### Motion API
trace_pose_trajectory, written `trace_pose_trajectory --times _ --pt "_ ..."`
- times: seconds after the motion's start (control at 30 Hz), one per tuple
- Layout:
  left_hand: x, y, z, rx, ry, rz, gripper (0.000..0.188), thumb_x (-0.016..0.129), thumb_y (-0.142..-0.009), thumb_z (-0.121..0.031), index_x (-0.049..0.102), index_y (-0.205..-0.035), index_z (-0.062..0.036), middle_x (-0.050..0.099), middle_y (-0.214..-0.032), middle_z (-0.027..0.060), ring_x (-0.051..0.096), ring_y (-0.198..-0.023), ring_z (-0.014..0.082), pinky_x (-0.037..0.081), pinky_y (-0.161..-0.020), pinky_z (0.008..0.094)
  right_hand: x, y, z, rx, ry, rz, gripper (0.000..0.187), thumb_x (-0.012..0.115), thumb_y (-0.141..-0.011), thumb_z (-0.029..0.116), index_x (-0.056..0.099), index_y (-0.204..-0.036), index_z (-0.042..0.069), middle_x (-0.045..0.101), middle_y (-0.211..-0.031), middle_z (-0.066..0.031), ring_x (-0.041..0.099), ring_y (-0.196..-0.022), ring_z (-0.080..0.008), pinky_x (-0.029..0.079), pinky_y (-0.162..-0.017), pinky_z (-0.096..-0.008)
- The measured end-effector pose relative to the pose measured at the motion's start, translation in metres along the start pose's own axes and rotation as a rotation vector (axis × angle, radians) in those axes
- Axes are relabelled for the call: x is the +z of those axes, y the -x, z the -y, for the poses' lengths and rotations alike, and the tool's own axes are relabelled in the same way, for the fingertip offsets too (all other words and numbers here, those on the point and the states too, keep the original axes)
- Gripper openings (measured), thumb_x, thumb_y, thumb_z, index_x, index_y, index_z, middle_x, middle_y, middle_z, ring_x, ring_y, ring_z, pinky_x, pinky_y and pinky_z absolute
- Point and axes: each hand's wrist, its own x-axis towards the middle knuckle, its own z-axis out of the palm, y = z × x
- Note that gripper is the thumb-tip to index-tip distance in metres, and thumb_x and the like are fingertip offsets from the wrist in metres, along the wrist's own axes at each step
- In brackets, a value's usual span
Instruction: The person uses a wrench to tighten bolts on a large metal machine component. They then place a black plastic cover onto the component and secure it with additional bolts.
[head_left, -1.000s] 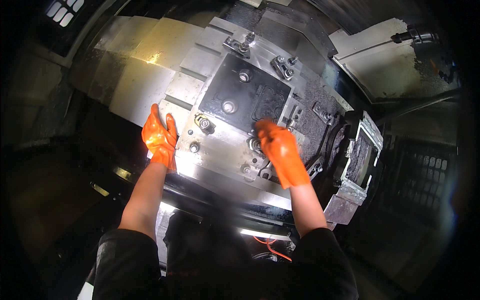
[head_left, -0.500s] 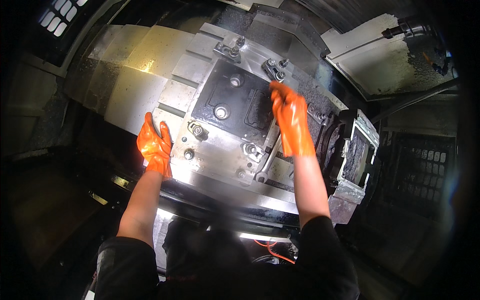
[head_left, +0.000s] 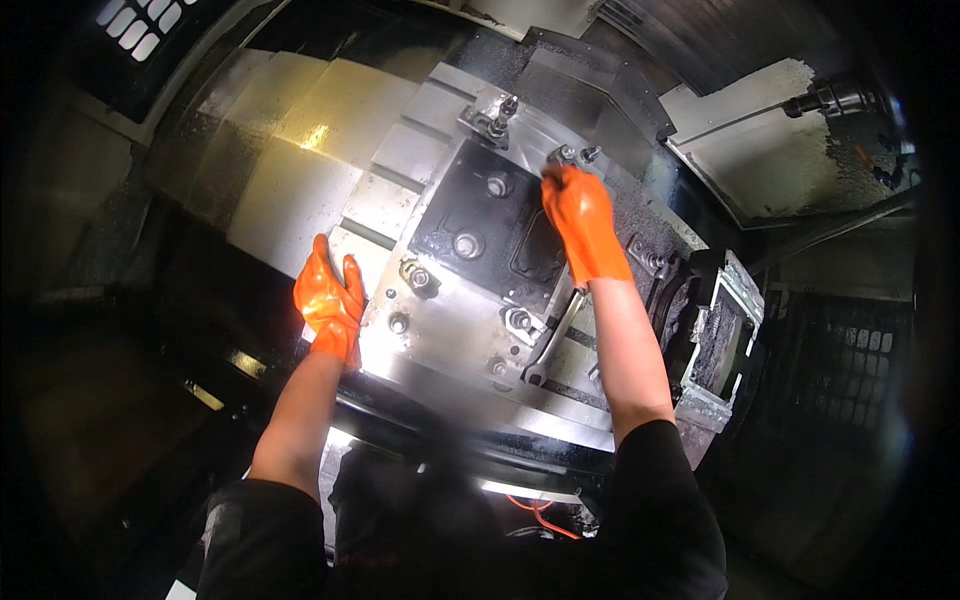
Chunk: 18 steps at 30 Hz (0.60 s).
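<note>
My right hand (head_left: 584, 222), in an orange rubber glove, reaches over the far right corner of a dark square metal plate (head_left: 452, 212). Its fingers are curled together at a clamp (head_left: 566, 153) and partly cover it; whatever they grip is hidden. My left hand (head_left: 328, 298), gloved the same way, rests with thumb and fingers apart at the near left edge of the slotted machine table (head_left: 385, 205). Other bolted clamps hold the plate: one at the far left corner (head_left: 488, 122), one at the near left (head_left: 418, 275), one at the near right (head_left: 520, 321).
An open-ended wrench (head_left: 556, 340) lies on the table beside the plate, under my right forearm. Metal chips cover the surface at the right, around another clamp (head_left: 650, 257). A box-like metal frame (head_left: 735, 320) stands at the right end. Overlapping metal covers (head_left: 285, 180) extend left.
The view has shifted, so the table appears further right and lower. Against the plate, my right hand has moved away from me onto the far right clamp. My left hand stays at the table edge.
</note>
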Motion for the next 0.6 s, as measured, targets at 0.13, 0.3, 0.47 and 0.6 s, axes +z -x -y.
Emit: trace_pose_trajectory --times 0.13,0.3,0.47,0.6 --pt "-0.002 -0.007 -0.006 -0.008 0.022 -0.026 0.049 0.066 -0.093 -0.024 0.057 -0.135 -0.0002 0.07 -0.104 0.0209 0.067 -0.094 0.0423 0.053 -0.085 0.0484 0.013 -0.029 0.087 -0.173 -0.142 -0.091 0.025 0.065 -0.093 0.017 0.075 -0.113 0.006 0.073 -0.095 -0.0247 0.071 -0.091 -0.0444 0.057 -0.081 -0.047" --pt "0.0 -0.009 -0.006 0.015 0.028 -0.05 0.049 0.066 -0.093 -0.024 0.057 -0.135 -0.0001 0.069 -0.103 0.0211 0.066 -0.092 0.0422 0.053 -0.084 0.0485 0.062 -0.044 0.083 -0.23 0.007 0.11 0.03 0.059 -0.095 0.022 0.074 -0.116 0.009 0.073 -0.097 -0.0242 0.071 -0.092 -0.0441 0.057 -0.082 -0.0494" --pt "0.004 -0.007 -0.007 0.013 0.038 -0.039 0.05 0.066 -0.093 -0.026 0.057 -0.135 -0.0011 0.069 -0.103 0.0211 0.066 -0.092 0.0423 0.053 -0.083 0.0477 0.057 0.059 0.122 -0.231 0.08 0.336 0.025 0.06 -0.095 0.021 0.073 -0.111 0.007 0.074 -0.095 -0.0211 0.071 -0.091 -0.0392 0.056 -0.082 -0.0512" --pt "-0.001 -0.003 -0.003 -0.013 0.047 -0.027 0.05 0.065 -0.096 -0.027 0.055 -0.138 -0.002 0.07 -0.11 0.0249 0.067 -0.098 0.0451 0.054 -0.087 0.0502 0.011 0.096 0.121 -0.102 -0.261 0.21 0.022 0.06 -0.097 0.023 0.076 -0.106 0.01 0.073 -0.084 -0.0207 0.072 -0.079 -0.0383 0.058 -0.073 -0.0499"
